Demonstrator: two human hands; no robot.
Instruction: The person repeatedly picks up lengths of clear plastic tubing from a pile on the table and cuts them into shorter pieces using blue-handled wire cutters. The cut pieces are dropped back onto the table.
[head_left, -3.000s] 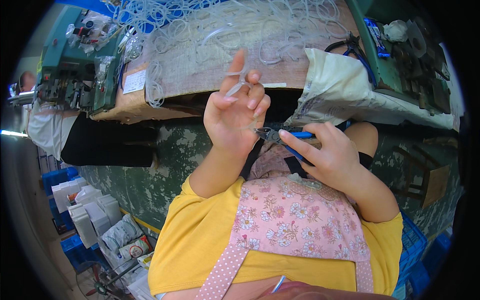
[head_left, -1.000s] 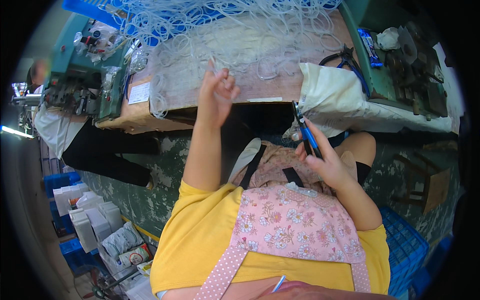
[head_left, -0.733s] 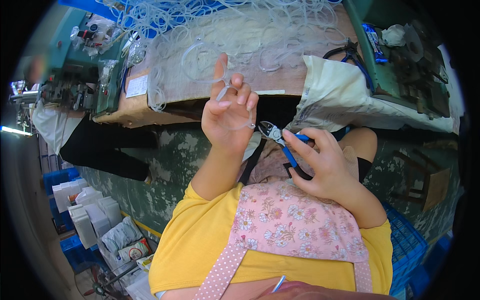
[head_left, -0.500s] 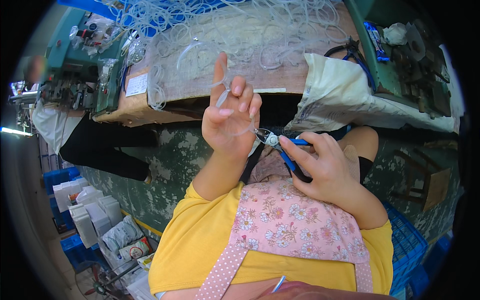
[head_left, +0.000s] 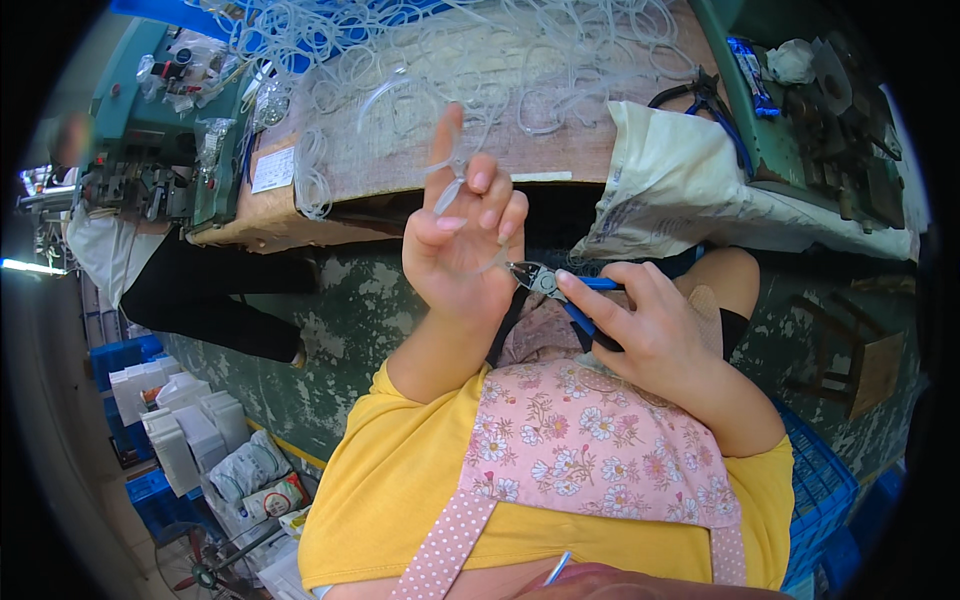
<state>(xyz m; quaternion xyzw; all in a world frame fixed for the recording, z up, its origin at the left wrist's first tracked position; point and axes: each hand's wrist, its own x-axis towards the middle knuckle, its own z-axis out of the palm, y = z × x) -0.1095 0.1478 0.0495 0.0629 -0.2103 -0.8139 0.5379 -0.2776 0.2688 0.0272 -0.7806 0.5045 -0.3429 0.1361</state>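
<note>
My left hand point(head_left: 465, 235) holds a thin translucent plastic piece point(head_left: 450, 192), with a flat tab by the thumb and a strand looping across the palm. Its index finger points up while the other fingers curl in. Blue-handled cutting pliers point(head_left: 545, 281) are gripped in my right hand point(head_left: 650, 325), thumb laid along the upper handle. The plier tips meet the strand at the edge of my left palm; whether they bite into it is too small to tell. Beyond my hands, a tangled heap of similar clear loops point(head_left: 400, 50) covers the worktable point(head_left: 370, 170).
A second pair of pliers point(head_left: 706, 98) lies at the table's right, beside a white cloth sack point(head_left: 670, 185) hanging over the edge. Green machines point(head_left: 205, 180) flank the table. Another person's dark-trousered leg point(head_left: 220, 300) is at left. A blue crate point(head_left: 815, 480) stands at lower right.
My right hand has squeezed the plier handles closer together, and the jaws have come together. My left hand has shifted very slightly, still holding the plastic piece.
</note>
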